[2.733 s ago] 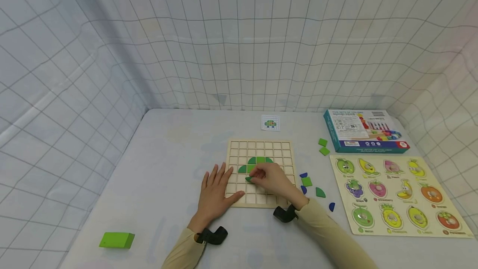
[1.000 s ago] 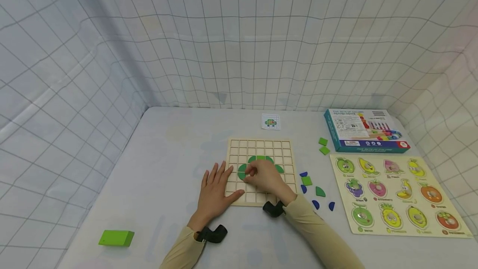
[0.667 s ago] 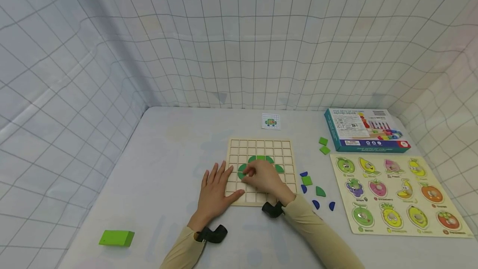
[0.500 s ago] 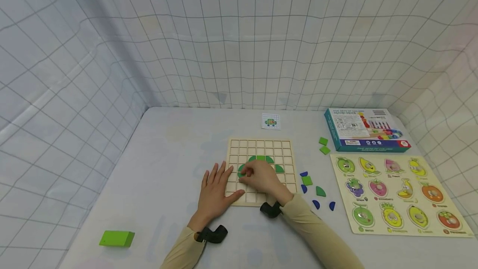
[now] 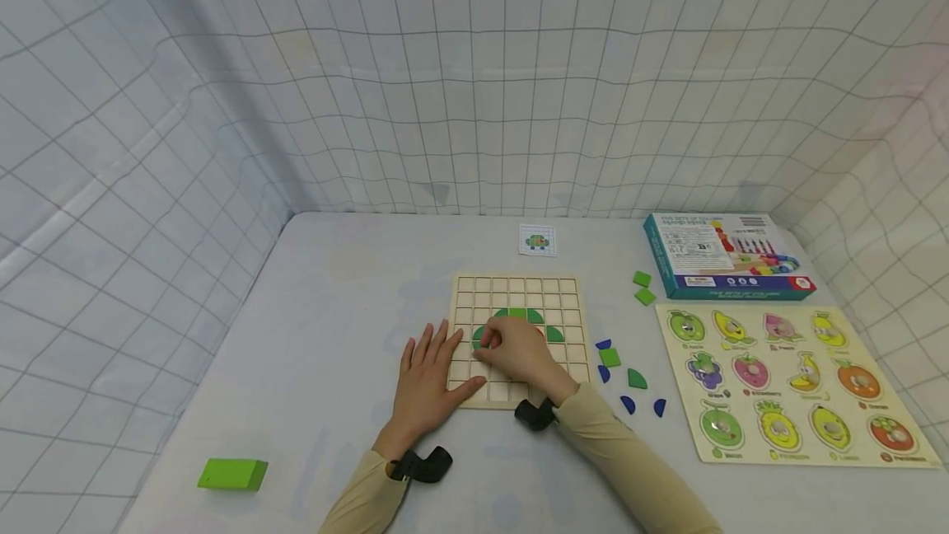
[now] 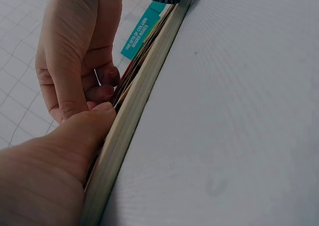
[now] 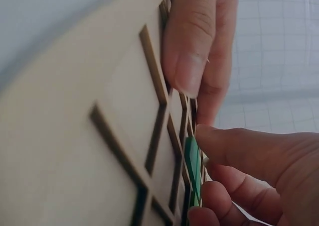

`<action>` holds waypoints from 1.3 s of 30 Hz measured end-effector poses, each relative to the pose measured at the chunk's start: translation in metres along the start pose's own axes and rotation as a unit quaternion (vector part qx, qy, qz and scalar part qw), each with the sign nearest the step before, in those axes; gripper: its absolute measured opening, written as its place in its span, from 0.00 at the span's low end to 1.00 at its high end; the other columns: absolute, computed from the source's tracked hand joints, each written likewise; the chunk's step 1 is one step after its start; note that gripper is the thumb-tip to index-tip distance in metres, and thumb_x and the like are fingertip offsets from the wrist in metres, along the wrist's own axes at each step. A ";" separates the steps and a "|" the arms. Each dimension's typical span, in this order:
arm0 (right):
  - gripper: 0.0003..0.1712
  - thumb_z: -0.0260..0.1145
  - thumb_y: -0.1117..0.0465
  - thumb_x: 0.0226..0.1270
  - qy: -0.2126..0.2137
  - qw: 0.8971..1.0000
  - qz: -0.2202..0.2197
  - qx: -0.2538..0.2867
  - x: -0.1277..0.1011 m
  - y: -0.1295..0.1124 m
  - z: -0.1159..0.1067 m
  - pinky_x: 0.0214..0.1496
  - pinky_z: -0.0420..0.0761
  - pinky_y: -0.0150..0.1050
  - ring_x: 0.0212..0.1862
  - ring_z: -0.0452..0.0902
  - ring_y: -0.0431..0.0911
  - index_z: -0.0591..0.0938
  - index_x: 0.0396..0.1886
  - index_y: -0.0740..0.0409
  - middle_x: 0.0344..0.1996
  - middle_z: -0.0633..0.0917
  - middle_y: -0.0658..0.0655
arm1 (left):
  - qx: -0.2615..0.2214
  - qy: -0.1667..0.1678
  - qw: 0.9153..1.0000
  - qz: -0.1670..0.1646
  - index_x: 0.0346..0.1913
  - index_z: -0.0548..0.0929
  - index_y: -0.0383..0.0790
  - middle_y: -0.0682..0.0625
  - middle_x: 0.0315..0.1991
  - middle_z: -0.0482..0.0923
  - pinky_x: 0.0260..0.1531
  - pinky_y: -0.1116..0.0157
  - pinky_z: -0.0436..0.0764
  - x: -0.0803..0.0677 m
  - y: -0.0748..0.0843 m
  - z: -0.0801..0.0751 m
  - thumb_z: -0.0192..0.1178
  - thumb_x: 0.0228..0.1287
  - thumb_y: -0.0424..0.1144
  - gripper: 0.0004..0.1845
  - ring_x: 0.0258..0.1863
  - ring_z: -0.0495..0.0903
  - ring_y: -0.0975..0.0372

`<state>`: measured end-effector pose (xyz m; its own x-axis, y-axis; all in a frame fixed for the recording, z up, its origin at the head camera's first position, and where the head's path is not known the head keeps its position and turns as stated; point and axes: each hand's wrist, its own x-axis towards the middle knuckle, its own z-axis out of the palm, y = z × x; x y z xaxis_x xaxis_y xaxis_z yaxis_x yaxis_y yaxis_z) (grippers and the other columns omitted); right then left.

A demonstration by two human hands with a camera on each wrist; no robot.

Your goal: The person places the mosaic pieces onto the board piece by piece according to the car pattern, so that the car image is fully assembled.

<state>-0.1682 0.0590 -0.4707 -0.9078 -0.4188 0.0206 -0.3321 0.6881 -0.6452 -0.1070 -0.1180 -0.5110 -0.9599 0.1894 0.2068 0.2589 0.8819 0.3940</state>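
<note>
**Ana:** Right, we're over the wooden grid board [image 5: 516, 342] in the middle of the counter [image 5: 334, 295], and both hands are on it. The left hand [image 5: 426, 381] lies flat at the board's near left corner, fingers straight and spread, thumb pressed along the board's edge.

**Ben:** And the right hand [image 5: 519, 350]?

**Ana:** It's curled over the board's middle rows. On the right wrist view its fingers [image 7: 234, 146] pinch a dark green piece [image 7: 192, 161] tilted on edge over a cell, with the thumb and forefinger clamped on it. That piece sits at the left end of the green shape [image 5: 519, 316] already laid in the grid.

**Ben:** What's lying around the board?

**Ana:** Just right of it there's a scatter of loose pieces: a light green square [image 5: 610, 358], a dark green quarter piece [image 5: 636, 379], and small blue ones [image 5: 627, 405] nearer to us. Farther right, two light green squares [image 5: 642, 288] lie beside a teal box [image 5: 726, 266].

**Ben:** And that colourful board?

**Ana:** A fruit puzzle board [image 5: 786, 386], near right, just in front of the box. Beyond the grid board lies a small pattern card [image 5: 537, 241]. Well off at the near left, a light green block [image 5: 231, 475] sits alone.
</note>
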 end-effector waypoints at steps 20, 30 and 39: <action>0.09 0.69 0.54 0.56 0.066 0.997 0.051 0.002 -0.044 0.060 -0.068 0.22 0.67 0.33 0.22 0.68 0.40 0.81 0.25 0.52 0.18 0.77 0.46 | -0.003 -0.010 1.000 -0.011 0.70 0.60 0.49 0.47 0.72 0.51 0.68 0.49 0.41 0.000 0.000 0.001 0.54 0.55 0.67 0.43 0.72 0.44 0.53; 0.14 0.70 0.49 0.54 0.025 0.990 0.134 -0.025 -0.068 0.097 -0.089 0.23 0.65 0.35 0.23 0.67 0.42 0.79 0.30 0.54 0.20 0.75 0.49 | 0.000 -0.010 1.000 -0.010 0.70 0.60 0.49 0.47 0.72 0.51 0.68 0.49 0.40 0.001 0.000 0.002 0.54 0.55 0.68 0.44 0.73 0.44 0.53; 0.20 0.69 0.44 0.53 0.014 0.987 0.158 -0.034 -0.080 0.107 -0.101 0.23 0.65 0.35 0.24 0.67 0.44 0.77 0.30 0.56 0.20 0.74 0.52 | -0.002 -0.007 1.000 -0.009 0.70 0.60 0.49 0.47 0.72 0.51 0.67 0.48 0.41 0.000 -0.001 0.002 0.54 0.55 0.67 0.43 0.72 0.44 0.53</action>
<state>-0.1571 0.2258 -0.4645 -0.9752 -0.1605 -0.1525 -0.0460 0.8208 -0.5694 -0.1076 -0.1179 -0.5136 -0.9655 0.1800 0.1881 0.2428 0.8833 0.4011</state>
